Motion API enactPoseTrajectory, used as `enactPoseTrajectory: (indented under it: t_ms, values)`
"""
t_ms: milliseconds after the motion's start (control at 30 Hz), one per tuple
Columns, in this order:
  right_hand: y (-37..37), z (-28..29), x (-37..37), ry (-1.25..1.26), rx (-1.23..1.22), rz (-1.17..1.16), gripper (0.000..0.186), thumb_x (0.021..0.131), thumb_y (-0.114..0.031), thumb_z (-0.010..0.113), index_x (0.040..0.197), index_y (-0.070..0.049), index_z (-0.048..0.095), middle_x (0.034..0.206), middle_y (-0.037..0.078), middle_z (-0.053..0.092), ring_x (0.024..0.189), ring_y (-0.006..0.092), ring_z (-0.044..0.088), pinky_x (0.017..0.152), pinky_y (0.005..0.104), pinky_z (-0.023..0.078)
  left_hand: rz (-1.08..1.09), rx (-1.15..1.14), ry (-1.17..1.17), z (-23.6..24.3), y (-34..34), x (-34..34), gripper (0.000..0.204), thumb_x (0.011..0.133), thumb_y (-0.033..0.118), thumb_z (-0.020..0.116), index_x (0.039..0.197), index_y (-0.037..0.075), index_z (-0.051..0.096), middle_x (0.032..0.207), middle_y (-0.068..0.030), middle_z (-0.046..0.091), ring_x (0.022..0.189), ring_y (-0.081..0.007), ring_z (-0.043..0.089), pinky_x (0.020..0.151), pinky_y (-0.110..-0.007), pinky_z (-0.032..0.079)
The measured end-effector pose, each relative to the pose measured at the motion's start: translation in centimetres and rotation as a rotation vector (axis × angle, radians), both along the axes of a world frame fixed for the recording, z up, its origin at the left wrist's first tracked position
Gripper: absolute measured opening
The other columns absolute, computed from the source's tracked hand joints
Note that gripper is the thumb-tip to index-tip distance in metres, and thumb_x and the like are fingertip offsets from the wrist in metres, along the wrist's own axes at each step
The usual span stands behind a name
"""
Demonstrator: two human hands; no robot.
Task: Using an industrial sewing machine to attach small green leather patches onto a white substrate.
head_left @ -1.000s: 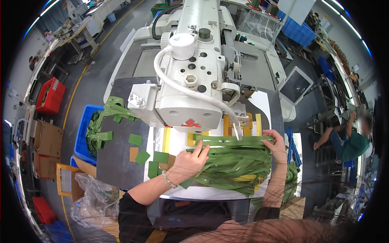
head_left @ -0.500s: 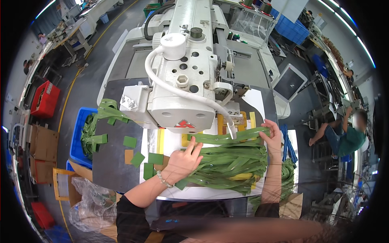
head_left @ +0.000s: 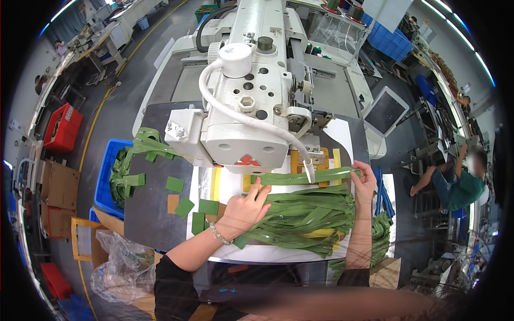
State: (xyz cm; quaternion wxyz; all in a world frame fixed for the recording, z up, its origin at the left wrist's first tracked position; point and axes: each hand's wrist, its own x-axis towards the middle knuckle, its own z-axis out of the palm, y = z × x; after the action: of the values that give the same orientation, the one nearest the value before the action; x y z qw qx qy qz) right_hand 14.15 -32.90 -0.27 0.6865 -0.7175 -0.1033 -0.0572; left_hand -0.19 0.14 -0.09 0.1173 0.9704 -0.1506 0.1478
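A green webbing strap (head_left: 332, 175) lies stretched crosswise under the head of a white industrial sewing machine (head_left: 246, 134). My right hand (head_left: 365, 182) pinches the strap's right end between thumb and fingers. At its left end, my left hand (head_left: 243, 211) rests with fingers stretched and apart, the fingertips touching the strap. Just nearer to me, a thick pile of green straps (head_left: 300, 216) covers the white work plate (head_left: 273, 255). Small green fabric squares (head_left: 209, 207) are scattered to the left of my left hand. A yellow clamp frame (head_left: 320, 160) sits behind the strap.
On the left, a blue bin (head_left: 110, 198) holds more green straps, some draped over the table edge. Clear plastic wrap (head_left: 120, 267) hangs below it. Blue strips (head_left: 383, 192) lie to the right of my right hand. A tablet-like screen (head_left: 385, 111) stands farther right; a seated person (head_left: 463, 184) is beyond.
My right hand has drawn the strap's right end slightly lower and straighter relative to the machine. My left hand stays at the left end. The whole view has shifted a little.
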Motion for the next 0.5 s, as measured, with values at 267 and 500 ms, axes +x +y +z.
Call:
enactPoseTrajectory:
  t_ms: [267, 500]
  values:
    - [0.1, -0.2, 0.0, 0.106, 0.004, -0.016, 0.026, 0.084, 0.007, 0.059, 0.11, 0.001, 0.06, 0.095, 0.002, 0.059, 0.085, 0.0054, 0.055, 0.073, 0.0176, 0.042, 0.014, 0.001, 0.09, -0.3, -0.1, -0.1, 0.049, 0.086, 0.038, 0.061, 0.128, 0.012, 0.054, 0.13, -0.0207, 0.053, 0.06, -0.0198, 0.063, 0.049, -0.028, 0.051]
    - [-0.2, -1.8, 0.6, 0.017, -0.174, -0.027, 0.026, 0.082, 0.004, 0.064, 0.107, 0.0, 0.062, 0.09, 0.001, 0.06, 0.084, 0.0059, 0.056, 0.073, 0.0182, 0.041, 0.032, 0.024, 0.097, -1.0, -0.3, 0.0, 0.053, 0.086, 0.04, 0.061, 0.13, 0.014, 0.051, 0.132, -0.0211, 0.05, 0.057, -0.02, 0.063, 0.048, -0.03, 0.051]
